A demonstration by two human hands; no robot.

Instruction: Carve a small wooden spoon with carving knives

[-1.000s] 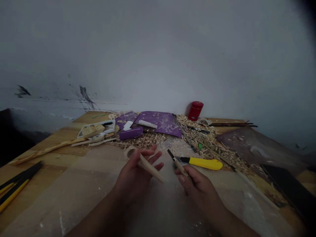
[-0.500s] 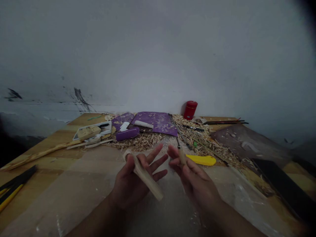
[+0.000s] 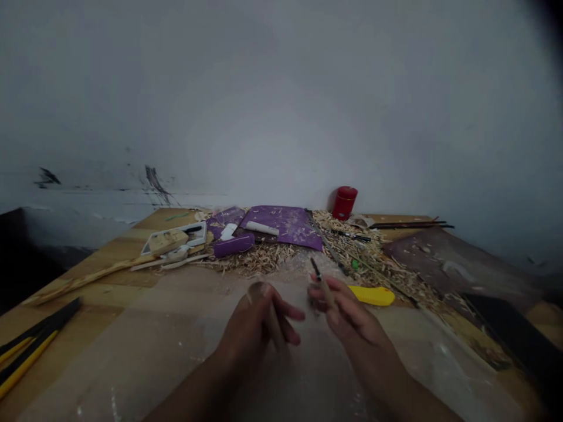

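Note:
My left hand [image 3: 255,328] is curled around a carved wooden piece [image 3: 259,288], and its fingers hide most of it. Only a pale end shows at the top of the hand. My right hand [image 3: 352,313] pinches a small carving knife [image 3: 326,290] between thumb and fingers, with its wooden handle in the grip and its dark blade [image 3: 315,268] pointing up and away from me. The two hands are close together but apart. Just beyond my right hand, a yellow utility knife [image 3: 373,296] lies on the wooden tabletop, partly hidden by the fingers.
Wood shavings [image 3: 264,258] and a purple mat [image 3: 281,225] lie beyond my hands, with a red canister [image 3: 345,203] by the wall. A white tray [image 3: 173,240] and a long wooden stick [image 3: 88,280] are at left. Yellow-and-black tools [image 3: 35,346] and a dark board [image 3: 510,331] sit at the table's sides.
My left hand has closed and turned, now hiding most of the wooden piece. My hands have come closer together, and my right hand has tilted the knife.

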